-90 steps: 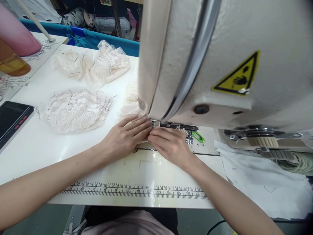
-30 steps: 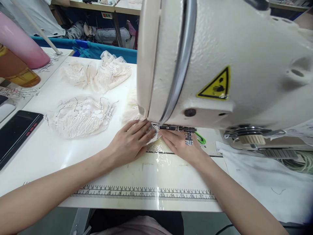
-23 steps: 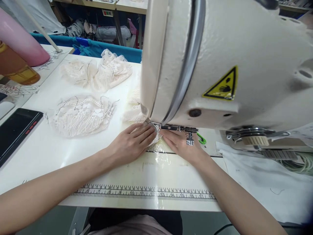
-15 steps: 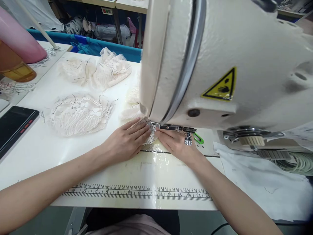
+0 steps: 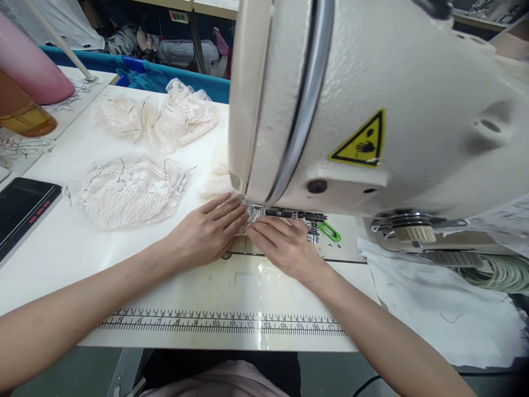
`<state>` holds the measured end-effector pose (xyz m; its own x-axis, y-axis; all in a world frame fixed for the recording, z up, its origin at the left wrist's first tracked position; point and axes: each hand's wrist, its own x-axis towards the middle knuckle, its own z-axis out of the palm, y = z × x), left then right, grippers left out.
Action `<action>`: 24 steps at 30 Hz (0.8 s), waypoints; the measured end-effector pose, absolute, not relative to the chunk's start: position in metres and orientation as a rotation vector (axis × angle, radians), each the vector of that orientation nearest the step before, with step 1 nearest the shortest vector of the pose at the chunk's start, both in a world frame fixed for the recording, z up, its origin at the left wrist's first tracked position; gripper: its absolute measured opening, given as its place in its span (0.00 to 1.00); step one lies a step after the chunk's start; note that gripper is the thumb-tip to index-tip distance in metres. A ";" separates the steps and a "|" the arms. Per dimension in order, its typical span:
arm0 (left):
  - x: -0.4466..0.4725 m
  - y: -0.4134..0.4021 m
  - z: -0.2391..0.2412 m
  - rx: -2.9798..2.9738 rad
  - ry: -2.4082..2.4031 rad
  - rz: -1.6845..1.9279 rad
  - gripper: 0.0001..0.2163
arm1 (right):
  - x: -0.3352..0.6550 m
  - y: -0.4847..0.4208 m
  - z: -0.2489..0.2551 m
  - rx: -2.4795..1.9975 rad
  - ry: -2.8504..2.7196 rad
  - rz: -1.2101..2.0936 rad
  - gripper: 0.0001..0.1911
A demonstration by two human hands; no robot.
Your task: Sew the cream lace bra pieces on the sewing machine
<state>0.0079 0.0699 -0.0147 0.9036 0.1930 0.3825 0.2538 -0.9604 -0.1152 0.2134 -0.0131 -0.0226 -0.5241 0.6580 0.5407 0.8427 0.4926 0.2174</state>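
Note:
A big cream sewing machine [image 5: 372,99] fills the upper right of the head view. My left hand [image 5: 206,231] lies flat, fingers stretched toward the needle area, pressing a small cream lace piece [image 5: 253,212] on the machine bed. My right hand [image 5: 285,245] lies flat beside it, fingertips meeting the left hand's at the presser foot. Most of the lace piece is hidden under my fingers and the machine head. A green clip [image 5: 329,231] sits just right of my right hand.
Lace pieces lie on the white table [image 5: 61,248]: one pile [image 5: 128,190] left of my hands, more [image 5: 159,116] farther back. A dark phone [image 5: 20,212] is at the left edge. A printed ruler [image 5: 219,321] runs along the front edge. White cloth [image 5: 433,298] lies at the right.
My hands have stayed flat at the needle with small shifts. My right hand has drawn a little back toward me, and less of the lace piece shows between the fingertips.

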 end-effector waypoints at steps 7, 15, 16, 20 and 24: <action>0.008 0.071 -0.018 -2.999 -0.332 -0.579 0.17 | 0.216 -0.013 -0.024 -1.217 -2.326 -0.636 0.09; 0.008 0.072 -0.016 -2.925 -0.336 -0.556 0.17 | 0.214 -0.013 -0.024 -1.228 -2.342 -0.617 0.09; 0.009 0.072 -0.016 -2.923 -0.339 -0.557 0.17 | 0.214 -0.013 -0.024 -1.231 -2.347 -0.619 0.09; 0.012 0.071 -0.016 -2.921 -0.364 -0.574 0.16 | 0.214 -0.014 -0.024 -1.260 -2.343 -0.636 0.10; 0.015 0.068 -0.017 -2.894 -0.402 -0.593 0.16 | 0.215 -0.015 -0.023 -1.293 -2.332 -0.616 0.13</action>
<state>0.0148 0.0683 -0.0165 0.8853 0.2285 0.4050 0.2920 -0.9510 -0.1015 0.2145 -0.0150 -0.0234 -0.4906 0.6842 0.5396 0.8614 0.4742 0.1818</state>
